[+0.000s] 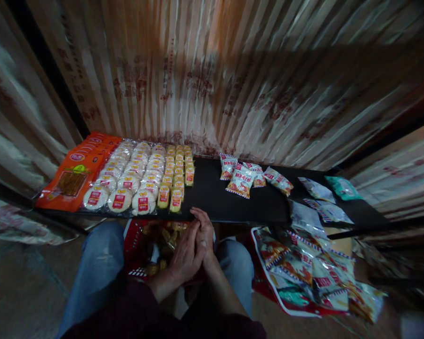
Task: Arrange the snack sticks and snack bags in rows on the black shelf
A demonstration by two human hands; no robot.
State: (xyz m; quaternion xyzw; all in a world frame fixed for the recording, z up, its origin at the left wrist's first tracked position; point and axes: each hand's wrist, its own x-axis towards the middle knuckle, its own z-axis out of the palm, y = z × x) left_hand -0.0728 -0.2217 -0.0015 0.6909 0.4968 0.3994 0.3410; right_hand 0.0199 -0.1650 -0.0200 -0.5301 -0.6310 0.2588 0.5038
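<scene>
– At the front edge of the black shelf, just above the lap, the two hands are pressed together. How are the fingers set?

– The left hand is curled about the right hand, whose fingers are laid nearly straight against it. Nothing is seen gripped, though what lies between the palms is hidden and cannot be told.

– And what is found nearest to them?

– A red basket is wedged between the knees, directly beneath the hands and partly under the shelf's front edge. Yellowish packets are seen inside it. It is probably kept there so that it can be reached without leaning.

– How is the shelf laid out?

– At the left end, orange packs are overlapped in a stack. Beside them, round white cakes are set in tight rows, then small yellow bars, all with labels turned up, presumably so that they can be read from the front.

– And the middle?

– A bare stretch is left directly before the hands. Beyond it, a few loose snack bags are dropped in no order, and pale packets are scattered toward the right end.

– Anything lower down?

– An opened sack of mixed bags is spread beside the right knee, its mouth turned toward the shelf, within easy reach, it is judged.
</scene>
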